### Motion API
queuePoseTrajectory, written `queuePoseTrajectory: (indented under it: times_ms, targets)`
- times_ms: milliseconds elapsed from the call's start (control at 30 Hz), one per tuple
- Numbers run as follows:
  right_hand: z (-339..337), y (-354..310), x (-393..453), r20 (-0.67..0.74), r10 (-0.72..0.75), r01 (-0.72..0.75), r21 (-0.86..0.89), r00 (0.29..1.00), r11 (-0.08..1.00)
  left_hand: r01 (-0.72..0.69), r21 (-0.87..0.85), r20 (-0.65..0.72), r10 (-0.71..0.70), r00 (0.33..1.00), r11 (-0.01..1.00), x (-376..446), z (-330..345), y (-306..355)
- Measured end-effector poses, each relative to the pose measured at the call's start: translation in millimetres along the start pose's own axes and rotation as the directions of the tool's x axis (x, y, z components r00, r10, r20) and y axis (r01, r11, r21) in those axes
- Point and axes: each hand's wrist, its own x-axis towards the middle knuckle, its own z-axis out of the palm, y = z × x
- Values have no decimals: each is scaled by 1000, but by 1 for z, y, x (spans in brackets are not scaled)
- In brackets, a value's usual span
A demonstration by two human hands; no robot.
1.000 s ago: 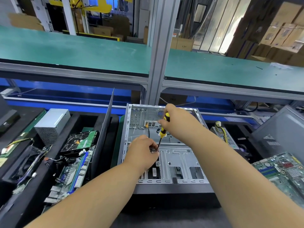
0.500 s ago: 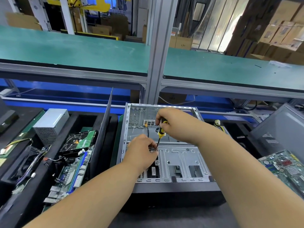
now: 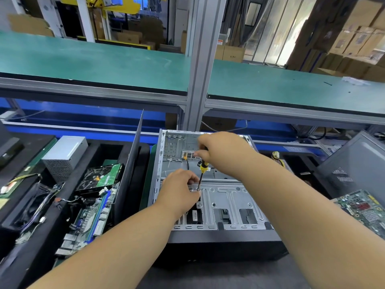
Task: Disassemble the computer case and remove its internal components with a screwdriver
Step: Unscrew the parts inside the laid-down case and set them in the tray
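The open computer case (image 3: 229,207) lies on its side in front of me, its silver drive bracket facing up. My right hand (image 3: 223,151) grips the yellow-and-black screwdriver (image 3: 203,166) by the handle, held nearly upright. The screwdriver's tip meets a screw on the bracket's left part, right beside my left fingertips. My left hand (image 3: 180,191) rests on the bracket with its fingers curled at the screwdriver tip; whether they pinch the shaft or the screw is hidden.
A black side panel (image 3: 130,174) stands upright left of the case. Left bins hold a power supply (image 3: 64,155), a hard drive (image 3: 100,178) and a motherboard (image 3: 89,222). Another motherboard (image 3: 364,209) and a grey case panel (image 3: 354,163) lie at right. A green conveyor (image 3: 93,59) runs behind.
My right hand has shifted on the screwdriver handle and lowered over it, turning the tool. The left hand has stayed at the tip on the bracket.
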Motion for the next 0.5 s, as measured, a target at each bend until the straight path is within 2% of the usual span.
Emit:
queuePoseTrajectory:
  times_ms: [100, 200, 333, 500]
  targets:
    - [5, 5, -2, 9, 57, -58, 219, 998, 974, 3, -13, -2, -3, 1000, 1000, 0, -1, 0]
    - [6, 9, -6, 15, 55, -57, 312, 998, 948, 3, -4, -2, -3, 1000, 1000, 0, -1, 0]
    - [2, 13, -10, 85, 17, -49, 385, 996, 922, 10, 2, -17, -10, 1000, 1000, 1, 0, 0]
    - [-5, 16, -9, 155, -43, -19, 380, 987, 925, 35, 65, -38, -32, 999, 997, 0, -1, 3]
